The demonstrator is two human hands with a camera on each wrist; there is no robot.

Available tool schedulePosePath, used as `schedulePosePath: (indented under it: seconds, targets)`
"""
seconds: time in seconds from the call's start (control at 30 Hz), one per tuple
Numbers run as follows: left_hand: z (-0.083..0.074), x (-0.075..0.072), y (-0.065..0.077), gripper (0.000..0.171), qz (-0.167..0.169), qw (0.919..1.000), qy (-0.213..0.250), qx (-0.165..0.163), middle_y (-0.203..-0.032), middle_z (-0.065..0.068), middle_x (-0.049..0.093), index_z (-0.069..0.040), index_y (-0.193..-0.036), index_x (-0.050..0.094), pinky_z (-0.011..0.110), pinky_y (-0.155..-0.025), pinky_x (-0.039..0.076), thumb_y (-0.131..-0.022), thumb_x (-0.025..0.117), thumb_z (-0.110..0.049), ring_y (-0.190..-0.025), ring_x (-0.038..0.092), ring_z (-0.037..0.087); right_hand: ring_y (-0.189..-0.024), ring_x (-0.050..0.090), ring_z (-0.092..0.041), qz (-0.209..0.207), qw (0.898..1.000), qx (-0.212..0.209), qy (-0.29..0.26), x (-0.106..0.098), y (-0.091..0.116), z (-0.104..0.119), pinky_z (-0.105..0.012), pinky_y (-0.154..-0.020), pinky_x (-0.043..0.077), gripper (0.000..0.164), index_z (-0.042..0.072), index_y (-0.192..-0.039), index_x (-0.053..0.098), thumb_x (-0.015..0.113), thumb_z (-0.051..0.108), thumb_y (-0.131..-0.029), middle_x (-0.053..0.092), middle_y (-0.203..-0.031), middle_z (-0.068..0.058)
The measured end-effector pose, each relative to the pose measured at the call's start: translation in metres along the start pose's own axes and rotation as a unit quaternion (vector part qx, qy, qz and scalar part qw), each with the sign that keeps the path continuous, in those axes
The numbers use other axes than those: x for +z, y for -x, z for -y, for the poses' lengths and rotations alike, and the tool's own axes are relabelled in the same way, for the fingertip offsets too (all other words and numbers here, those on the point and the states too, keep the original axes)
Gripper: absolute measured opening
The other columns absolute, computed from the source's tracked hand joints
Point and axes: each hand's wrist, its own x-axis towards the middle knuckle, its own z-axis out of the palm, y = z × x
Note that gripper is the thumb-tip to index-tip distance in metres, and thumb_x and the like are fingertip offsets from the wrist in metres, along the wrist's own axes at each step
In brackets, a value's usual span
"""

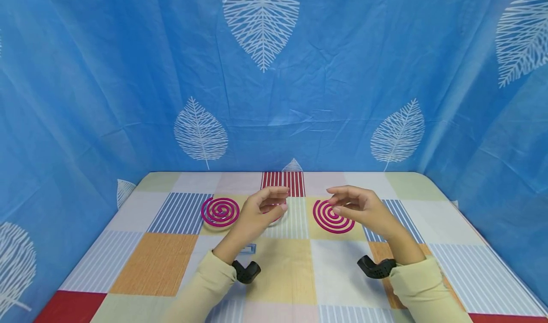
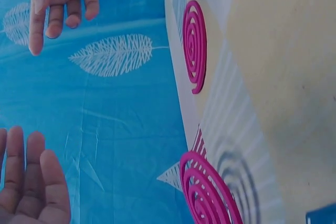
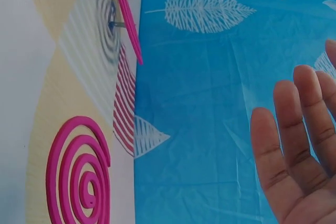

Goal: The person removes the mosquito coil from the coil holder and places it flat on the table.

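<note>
Three magenta mosquito coils are in the head view. The left coil sits raised above the cloth, casting a shadow below it. Mostly behind my left hand is the middle coil, which the right wrist view shows propped on a thin metal stand. The right coil lies flat on the cloth, partly behind the fingertips of my right hand. Both hands hover above the table with fingers loosely bent, palms facing each other. Neither holds anything.
A patchwork cloth covers the table. A small blue rectangular item lies near my left wrist. Blue curtains with white leaf prints surround the table at the back and sides. Each wrist wears a black camera mount.
</note>
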Motion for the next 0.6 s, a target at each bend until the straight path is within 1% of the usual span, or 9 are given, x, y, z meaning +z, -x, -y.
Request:
schedulePosePath:
  seconds: [0.13,0.23,0.33,0.43,0.5,0.57,0.6]
  targets:
    - [0.000,-0.005,0.002,0.037,-0.018,0.9998,-0.004,0.000,-0.131,0.021,0.070,0.001,-0.139,0.067,0.032,-0.102,0.052,-0.103,0.071,-0.007,-0.124,0.066,0.032,-0.107,0.072,-0.011,0.006,1.000,0.004,-0.007,0.003,-0.003,-0.002,-0.020,-0.094,0.057,0.040,-0.015,-0.139,0.061,0.070,-0.003,-0.102,0.076,-0.114,-0.006]
    - [0.000,-0.009,0.004,0.037,-0.024,0.9997,-0.004,0.000,-0.131,0.020,0.070,0.001,-0.139,0.066,0.031,-0.102,0.052,-0.103,0.071,-0.006,-0.125,0.065,0.032,-0.107,0.072,-0.012,0.008,1.000,0.006,-0.013,0.004,-0.005,-0.003,-0.020,-0.093,0.057,0.040,-0.015,-0.138,0.061,0.069,-0.004,-0.102,0.075,-0.114,-0.013]
    - [0.000,-0.012,0.005,0.038,-0.026,0.9996,-0.008,0.009,-0.131,0.021,0.070,0.002,-0.140,0.065,0.031,-0.102,0.052,-0.103,0.071,-0.006,-0.125,0.066,0.034,-0.106,0.072,-0.011,0.007,1.000,0.008,-0.016,0.005,-0.006,-0.005,-0.020,-0.093,0.057,0.039,-0.016,-0.138,0.061,0.070,-0.004,-0.101,0.076,-0.113,-0.011]
    - [0.001,-0.015,0.006,0.038,-0.029,0.9992,-0.014,0.023,-0.130,0.021,0.071,0.004,-0.139,0.065,0.030,-0.101,0.054,-0.103,0.072,-0.004,-0.124,0.066,0.036,-0.105,0.072,-0.009,0.006,1.000,0.009,-0.021,0.006,-0.008,-0.010,-0.020,-0.093,0.056,0.039,-0.017,-0.137,0.060,0.069,-0.003,-0.102,0.077,-0.112,-0.001]
    - [0.001,-0.018,0.007,0.038,-0.031,0.9989,-0.017,0.030,-0.129,0.021,0.071,0.004,-0.139,0.065,0.029,-0.100,0.054,-0.102,0.071,-0.002,-0.123,0.067,0.037,-0.104,0.072,-0.010,0.006,1.000,0.010,-0.025,0.007,-0.009,-0.013,-0.020,-0.093,0.056,0.039,-0.018,-0.137,0.060,0.069,-0.004,-0.102,0.077,-0.112,0.006]
    - [0.003,-0.021,0.008,0.039,-0.034,0.9987,-0.020,0.031,-0.129,0.021,0.072,0.005,-0.140,0.064,0.028,-0.099,0.054,-0.102,0.071,-0.002,-0.123,0.067,0.036,-0.104,0.071,-0.011,0.006,1.000,0.014,-0.028,0.008,-0.010,-0.016,-0.020,-0.093,0.056,0.039,-0.018,-0.137,0.059,0.068,-0.004,-0.102,0.076,-0.111,0.011]
    - [0.003,-0.022,0.009,0.039,-0.035,0.9987,-0.022,0.030,-0.129,0.021,0.072,0.005,-0.140,0.064,0.028,-0.099,0.054,-0.102,0.071,-0.002,-0.123,0.067,0.036,-0.104,0.071,-0.011,0.005,0.999,0.016,-0.027,0.009,-0.011,-0.017,-0.020,-0.093,0.056,0.039,-0.018,-0.138,0.060,0.068,-0.004,-0.102,0.076,-0.111,0.011]
